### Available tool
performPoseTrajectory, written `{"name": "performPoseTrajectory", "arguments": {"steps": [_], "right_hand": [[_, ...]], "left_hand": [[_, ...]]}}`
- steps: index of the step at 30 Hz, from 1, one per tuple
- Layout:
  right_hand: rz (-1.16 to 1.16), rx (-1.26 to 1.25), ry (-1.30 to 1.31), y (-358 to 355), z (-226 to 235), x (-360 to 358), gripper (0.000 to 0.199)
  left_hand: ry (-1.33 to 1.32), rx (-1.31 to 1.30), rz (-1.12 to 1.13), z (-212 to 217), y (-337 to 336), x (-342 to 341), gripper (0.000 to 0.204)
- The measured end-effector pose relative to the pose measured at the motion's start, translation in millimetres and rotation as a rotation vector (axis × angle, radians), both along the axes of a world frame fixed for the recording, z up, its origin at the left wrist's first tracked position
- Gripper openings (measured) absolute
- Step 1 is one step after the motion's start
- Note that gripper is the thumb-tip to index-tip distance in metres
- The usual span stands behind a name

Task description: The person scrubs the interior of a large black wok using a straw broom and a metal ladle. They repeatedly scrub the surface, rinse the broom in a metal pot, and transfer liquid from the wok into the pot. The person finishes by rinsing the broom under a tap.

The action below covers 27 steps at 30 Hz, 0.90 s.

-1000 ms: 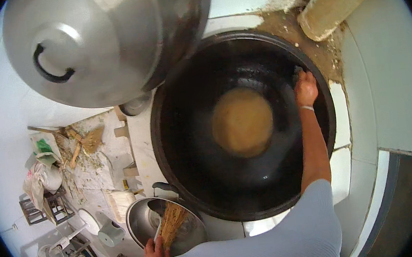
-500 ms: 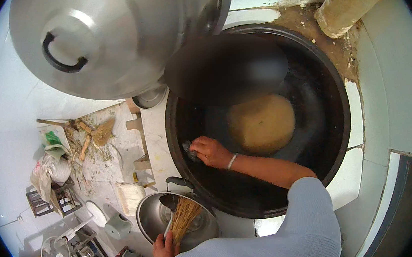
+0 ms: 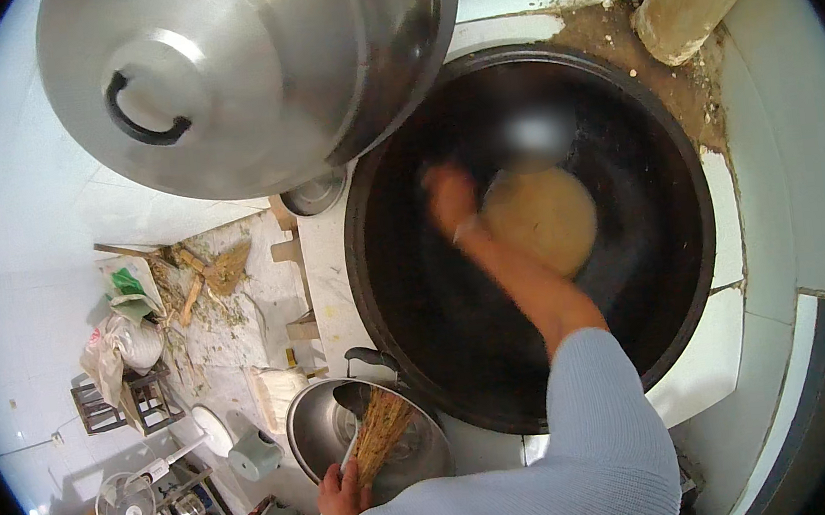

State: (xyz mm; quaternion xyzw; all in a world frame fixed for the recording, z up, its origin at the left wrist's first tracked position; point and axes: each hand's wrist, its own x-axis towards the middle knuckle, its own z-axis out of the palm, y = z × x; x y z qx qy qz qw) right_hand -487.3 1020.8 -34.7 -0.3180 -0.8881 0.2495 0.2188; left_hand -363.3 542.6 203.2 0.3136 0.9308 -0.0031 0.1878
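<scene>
Rustic kitchen, built-in wok [image 3: 531, 235], tiled stove [image 3: 781, 219]

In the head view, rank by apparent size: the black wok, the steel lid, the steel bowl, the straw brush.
1. Black wok
2. Steel lid, inflated by nearness to the camera
3. Steel bowl
4. Straw brush

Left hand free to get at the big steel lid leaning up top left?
Probably not as things stand. The left hand is closed on a straw brush low down over a steel bowl, and the lid sits far up beyond it. It would have to drop the brush first.
</scene>
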Motion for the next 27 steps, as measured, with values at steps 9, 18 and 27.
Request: {"name": "performPoseTrajectory", "arguments": {"steps": [9, 18, 27], "right_hand": [[0.164, 0.297, -0.187, 37.8, 2.8, 15.6, 0.016], [-0.276, -0.230, 0.547, -18.2, 31.9, -25.7, 0.013], [0.734, -0.326, 0.199, -108.4, 38.1, 92.6, 0.021]], "left_hand": [[-0.155, 0.033, 0.124, -26.3, -35.5, 2.5, 0.065], [-0.037, -0.026, -0.007, -10.7, -11.6, -5.1, 0.064], [-0.078, -0.028, -0.016, -19.9, -19.4, -4.5, 0.065]]}}
